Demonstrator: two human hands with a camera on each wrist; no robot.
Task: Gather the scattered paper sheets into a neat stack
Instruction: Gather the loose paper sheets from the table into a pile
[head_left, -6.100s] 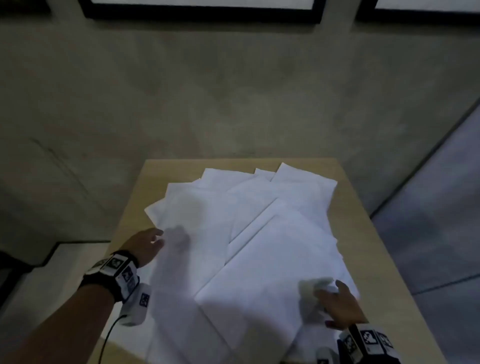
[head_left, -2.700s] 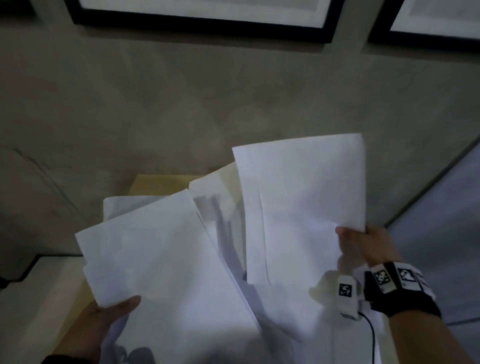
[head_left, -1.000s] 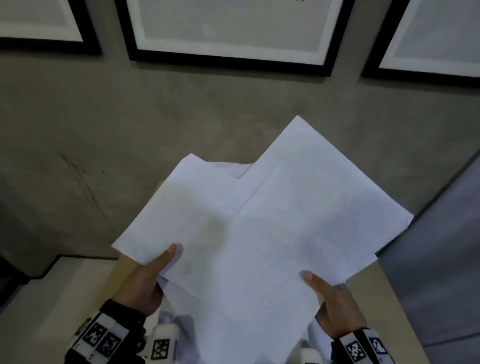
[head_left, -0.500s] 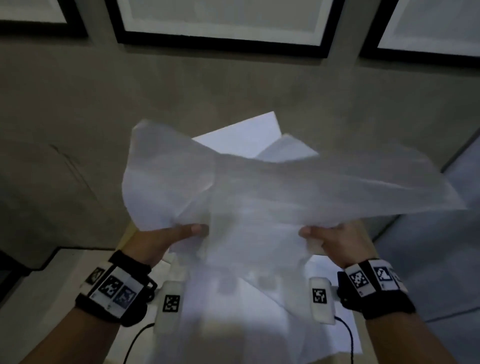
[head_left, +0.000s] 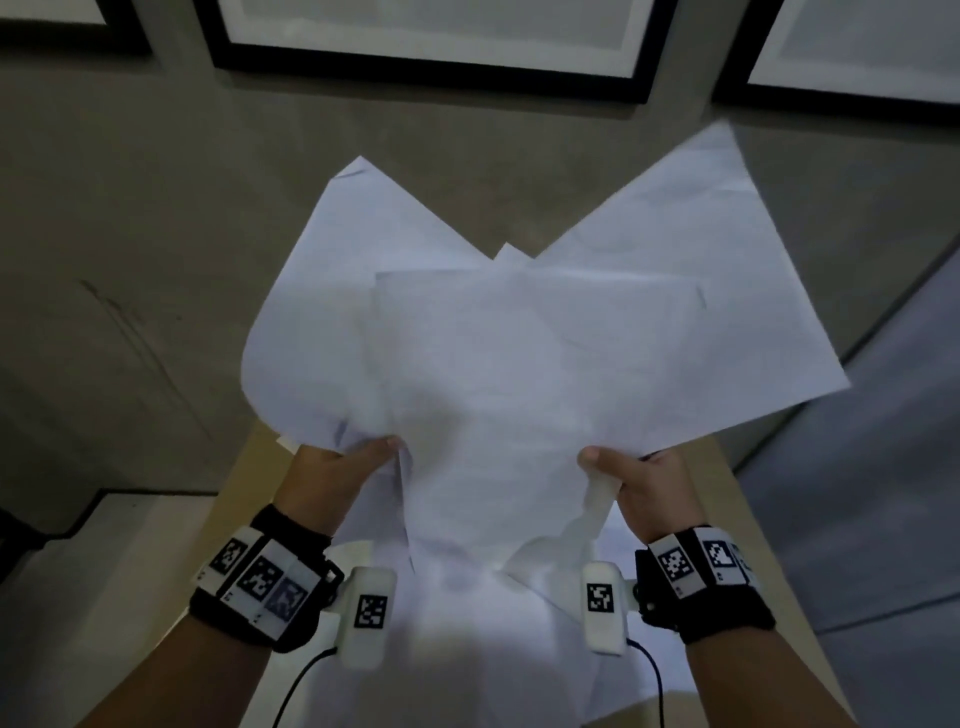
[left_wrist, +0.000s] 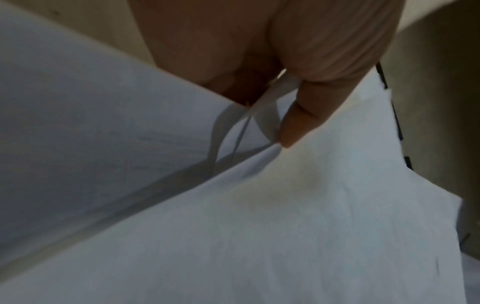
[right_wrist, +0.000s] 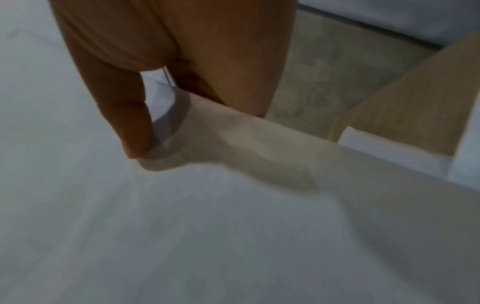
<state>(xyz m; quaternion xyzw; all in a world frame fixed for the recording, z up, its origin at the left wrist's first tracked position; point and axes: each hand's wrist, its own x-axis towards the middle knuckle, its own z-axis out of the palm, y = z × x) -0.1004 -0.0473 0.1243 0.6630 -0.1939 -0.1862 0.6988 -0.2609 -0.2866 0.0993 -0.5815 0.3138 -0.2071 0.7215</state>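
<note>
Several white paper sheets (head_left: 519, 353) are held up in front of me, fanned out unevenly above the wooden table (head_left: 722, 499). My left hand (head_left: 337, 467) pinches the bundle's lower left edge, thumb on top. My right hand (head_left: 634, 478) pinches the lower right edge the same way. In the left wrist view the thumb (left_wrist: 306, 123) presses on the paper sheets (left_wrist: 285, 216), whose edges curl under it. In the right wrist view the thumb (right_wrist: 130, 127) presses on the paper sheets (right_wrist: 207, 226). More sheets (head_left: 467, 623) lie on the table below my wrists.
The table stands against a grey concrete wall (head_left: 130, 234) with black-framed pictures (head_left: 431, 47) above. A grey panel (head_left: 893, 519) lies to the right of the table, and a pale floor (head_left: 104, 571) to its left. A table corner (right_wrist: 415, 102) shows beyond my right hand.
The sheets lay scattered on the table, then both hands lifted them. In the last second the bundle was shaken and now stands more upright, with both hands lower on its bottom edge.
</note>
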